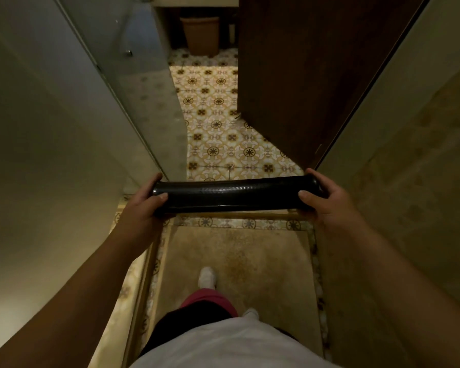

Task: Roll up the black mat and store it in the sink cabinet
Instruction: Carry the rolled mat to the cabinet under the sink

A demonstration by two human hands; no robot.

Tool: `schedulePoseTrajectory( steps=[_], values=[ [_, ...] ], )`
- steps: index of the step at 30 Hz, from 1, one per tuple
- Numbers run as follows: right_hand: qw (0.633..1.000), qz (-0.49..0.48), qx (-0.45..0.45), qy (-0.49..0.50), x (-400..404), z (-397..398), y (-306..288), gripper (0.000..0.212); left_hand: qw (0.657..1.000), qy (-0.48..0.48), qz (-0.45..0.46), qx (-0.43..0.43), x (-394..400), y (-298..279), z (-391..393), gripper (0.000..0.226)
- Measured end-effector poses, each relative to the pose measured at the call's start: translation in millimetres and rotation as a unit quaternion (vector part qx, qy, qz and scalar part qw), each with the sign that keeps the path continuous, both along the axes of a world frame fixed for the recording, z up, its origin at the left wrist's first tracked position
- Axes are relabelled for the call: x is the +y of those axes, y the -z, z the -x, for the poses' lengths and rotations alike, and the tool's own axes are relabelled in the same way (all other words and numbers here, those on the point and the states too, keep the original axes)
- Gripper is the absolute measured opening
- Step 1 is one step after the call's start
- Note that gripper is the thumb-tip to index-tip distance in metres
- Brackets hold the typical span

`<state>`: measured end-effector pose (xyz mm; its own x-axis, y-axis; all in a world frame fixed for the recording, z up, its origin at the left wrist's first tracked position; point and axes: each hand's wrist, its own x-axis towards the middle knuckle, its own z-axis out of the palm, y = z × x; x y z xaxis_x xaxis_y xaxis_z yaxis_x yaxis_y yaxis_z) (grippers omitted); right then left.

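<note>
The black mat is rolled into a tight, shiny tube and is held level, crosswise in front of me at about waist height. My left hand grips its left end, thumb on top and fingers underneath. My right hand grips the right end in the same way. Both arms are stretched forward. The sink cabinet is not clearly in view; only a pale counter edge shows at the top.
A glass shower panel stands to the left and a dark wooden door hangs ajar on the right, leaving a narrow gap. Patterned floor tiles run ahead to a brown bin. A raised threshold lies under the mat.
</note>
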<state>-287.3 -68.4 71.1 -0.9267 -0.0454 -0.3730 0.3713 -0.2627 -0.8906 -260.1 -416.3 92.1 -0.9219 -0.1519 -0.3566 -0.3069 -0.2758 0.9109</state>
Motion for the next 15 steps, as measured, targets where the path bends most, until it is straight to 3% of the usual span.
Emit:
schedulePoseTrajectory(
  steps=[6,9,15],
  values=[
    [0.999,0.013,-0.013,0.044,-13.5,37.1,8.3,0.061,0.999,0.002,0.030,0.046,-7.7,10.7,46.1,0.025],
    [0.998,0.005,-0.016,0.060,-28.2,69.1,14.2,0.048,0.997,-0.004,0.054,0.051,-17.6,21.0,84.0,0.024],
    [0.996,-0.015,-0.033,0.084,-58.4,143.0,20.3,0.043,0.995,0.029,0.083,0.037,-48.9,34.5,170.6,0.025]
  ],
)
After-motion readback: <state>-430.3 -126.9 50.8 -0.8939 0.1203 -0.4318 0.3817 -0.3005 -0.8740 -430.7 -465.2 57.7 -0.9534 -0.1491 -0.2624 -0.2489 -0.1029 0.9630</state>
